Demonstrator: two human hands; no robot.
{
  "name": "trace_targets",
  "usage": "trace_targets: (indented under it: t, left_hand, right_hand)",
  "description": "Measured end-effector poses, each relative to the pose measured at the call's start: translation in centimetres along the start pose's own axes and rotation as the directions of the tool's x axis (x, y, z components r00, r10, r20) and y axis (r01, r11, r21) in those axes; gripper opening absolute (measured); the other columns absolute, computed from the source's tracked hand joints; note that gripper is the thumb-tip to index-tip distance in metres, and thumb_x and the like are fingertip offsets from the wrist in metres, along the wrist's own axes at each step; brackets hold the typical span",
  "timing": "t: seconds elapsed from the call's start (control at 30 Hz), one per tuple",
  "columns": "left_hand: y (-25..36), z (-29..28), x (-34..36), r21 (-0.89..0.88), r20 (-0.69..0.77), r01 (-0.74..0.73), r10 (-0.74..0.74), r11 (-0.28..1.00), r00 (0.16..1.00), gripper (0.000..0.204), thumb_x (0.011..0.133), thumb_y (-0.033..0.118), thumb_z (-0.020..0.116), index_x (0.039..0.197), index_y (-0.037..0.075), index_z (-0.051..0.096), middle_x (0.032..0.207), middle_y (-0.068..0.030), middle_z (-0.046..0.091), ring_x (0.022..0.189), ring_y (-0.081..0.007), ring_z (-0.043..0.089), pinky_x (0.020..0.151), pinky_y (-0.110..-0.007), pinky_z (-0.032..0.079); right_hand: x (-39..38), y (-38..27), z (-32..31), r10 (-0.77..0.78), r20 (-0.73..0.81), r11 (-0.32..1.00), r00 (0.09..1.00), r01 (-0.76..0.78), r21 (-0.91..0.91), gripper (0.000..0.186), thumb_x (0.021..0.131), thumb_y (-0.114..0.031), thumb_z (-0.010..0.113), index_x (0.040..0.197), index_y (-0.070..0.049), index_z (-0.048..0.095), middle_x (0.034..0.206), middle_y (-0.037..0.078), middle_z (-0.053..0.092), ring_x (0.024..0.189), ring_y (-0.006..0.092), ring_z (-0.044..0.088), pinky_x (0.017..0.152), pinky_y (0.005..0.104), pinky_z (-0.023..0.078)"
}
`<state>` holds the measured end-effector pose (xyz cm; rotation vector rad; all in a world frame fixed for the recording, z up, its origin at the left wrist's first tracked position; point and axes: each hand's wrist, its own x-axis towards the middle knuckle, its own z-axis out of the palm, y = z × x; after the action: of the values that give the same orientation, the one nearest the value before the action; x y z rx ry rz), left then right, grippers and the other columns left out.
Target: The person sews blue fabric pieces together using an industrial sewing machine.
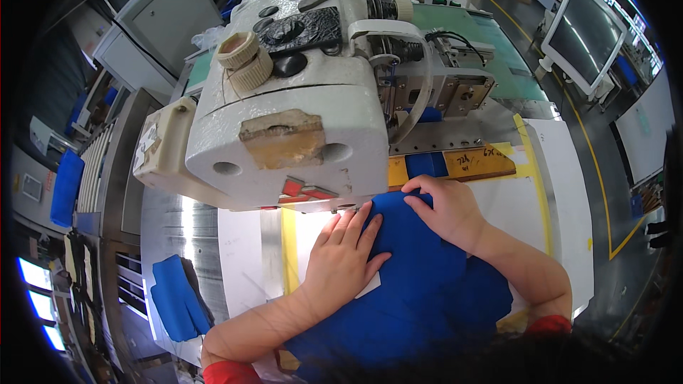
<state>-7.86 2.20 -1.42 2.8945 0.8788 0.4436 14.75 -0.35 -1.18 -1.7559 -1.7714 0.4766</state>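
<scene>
A large blue fabric piece (420, 277) lies across the white work surface below the sewing machine head (292, 135), draping toward me. My left hand (345, 259) rests flat on its left edge, fingers stretched out and slightly spread, tips close under the machine head. The needle area is mostly hidden there. At the fabric's far edge, my right hand (448, 213) has its index finger and thumb bent close together on the cloth, the other fingers curled out of sight. A small white piece (370, 286) shows beside the left thumb.
A yellow guide block (480, 163) with a blue patch (427, 165) lies beyond my right hand. Folded blue fabric (178, 299) sits on the metal table at left. Yellow tape (537, 185) runs down the right side. A monitor (587, 32) stands at far right.
</scene>
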Motion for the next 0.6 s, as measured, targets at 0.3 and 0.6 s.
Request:
trace_targets:
  t: [0.3,0.6]
  left_hand:
    - [-0.4,0.2,0.5,-0.029,-0.053,-0.024,0.022,0.999,0.998,0.056,0.086,0.042,0.067,0.129,0.007,0.059,0.136,-0.0145,0.053,0.117,-0.0311,0.054,0.101,-0.042,0.04]
    - [-0.6,0.2,0.8,0.015,-0.092,-0.023,0.025,1.0,0.995,0.061,0.079,0.044,0.071,0.127,0.009,0.061,0.134,-0.0114,0.055,0.108,-0.0305,0.056,0.093,-0.041,0.041]
  right_hand:
    - [0.5,1.4,0.6,-0.039,-0.137,0.992,0.99,0.021,-0.128,0.023,0.084,-0.024,0.072,0.101,-0.012,0.062,0.079,0.007,0.068,0.072,0.026,0.068,0.062,0.0368,0.051]
    - [0.9,2.7,-1.9,-0.063,-0.098,0.984,0.993,0.046,-0.171,0.028,0.078,-0.029,0.077,0.095,-0.01,0.065,0.074,0.004,0.06,0.069,0.0217,0.062,0.06,0.0337,0.048]
